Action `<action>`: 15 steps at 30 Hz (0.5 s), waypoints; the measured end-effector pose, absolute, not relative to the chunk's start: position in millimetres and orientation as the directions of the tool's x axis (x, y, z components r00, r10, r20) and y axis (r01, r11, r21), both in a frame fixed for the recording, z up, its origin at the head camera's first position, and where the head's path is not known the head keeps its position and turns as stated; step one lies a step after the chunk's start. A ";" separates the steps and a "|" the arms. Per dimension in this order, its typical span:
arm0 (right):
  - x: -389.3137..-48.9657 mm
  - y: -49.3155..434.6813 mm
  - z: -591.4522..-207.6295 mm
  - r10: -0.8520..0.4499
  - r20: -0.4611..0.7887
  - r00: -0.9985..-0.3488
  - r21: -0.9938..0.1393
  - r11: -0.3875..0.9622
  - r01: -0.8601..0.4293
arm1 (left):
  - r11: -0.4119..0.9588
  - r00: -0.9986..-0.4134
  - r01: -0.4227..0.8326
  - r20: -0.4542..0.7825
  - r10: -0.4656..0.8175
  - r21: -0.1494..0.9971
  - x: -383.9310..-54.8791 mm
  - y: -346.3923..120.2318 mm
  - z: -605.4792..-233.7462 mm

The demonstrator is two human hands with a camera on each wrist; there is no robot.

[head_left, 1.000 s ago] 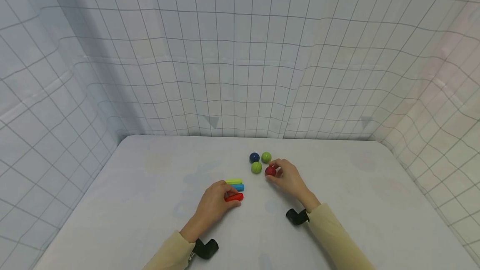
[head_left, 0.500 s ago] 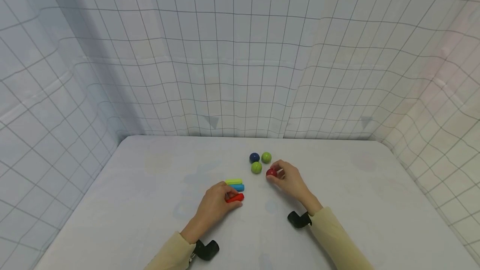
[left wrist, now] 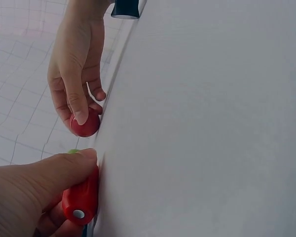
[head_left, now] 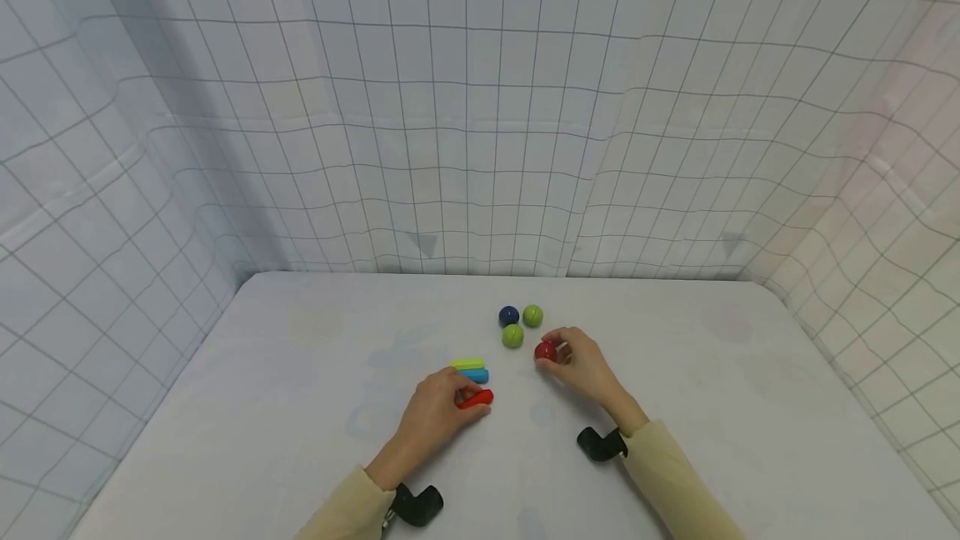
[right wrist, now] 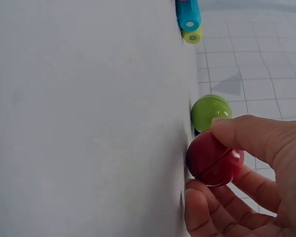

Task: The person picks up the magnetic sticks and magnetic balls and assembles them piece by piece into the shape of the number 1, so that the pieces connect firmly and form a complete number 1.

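Head view is showing the left hand (head_left: 437,413) gripping a red stick (head_left: 480,397) near a blue stick (head_left: 476,376) and a yellow stick (head_left: 468,364) on the white table (head_left: 262,407). Right hand (head_left: 588,367) is pinching a red ball (head_left: 545,352) near two green balls (head_left: 513,336) and a navy ball (head_left: 509,316). Left wrist view is adding a pale disc (left wrist: 78,214) on the red stick's end; right wrist view is adding the red ball's seam (right wrist: 213,165).

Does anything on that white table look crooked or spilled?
Nothing looks spilled. Only the red stick slants, out of line with the yellow stick and blue stick, probably because the left hand grips it.
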State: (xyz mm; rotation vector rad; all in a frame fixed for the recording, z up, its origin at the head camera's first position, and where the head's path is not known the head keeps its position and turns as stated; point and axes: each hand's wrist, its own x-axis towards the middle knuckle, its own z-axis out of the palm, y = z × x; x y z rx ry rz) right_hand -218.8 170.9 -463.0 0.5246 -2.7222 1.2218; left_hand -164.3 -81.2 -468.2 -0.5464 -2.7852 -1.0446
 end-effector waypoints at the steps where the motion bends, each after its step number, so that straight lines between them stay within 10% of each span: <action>1: -218.5 171.1 -463.1 -0.265 0.240 -0.934 -0.704 0.615 -0.355 | 0.697 -0.927 0.374 0.235 0.291 0.612 -164.1 -80.6 -468.6; 15: -214.6 170.8 -465.8 -0.232 0.220 -0.947 -0.732 0.603 -0.318 | 0.704 -0.918 0.395 0.285 0.277 0.589 -163.4 -70.4 -474.2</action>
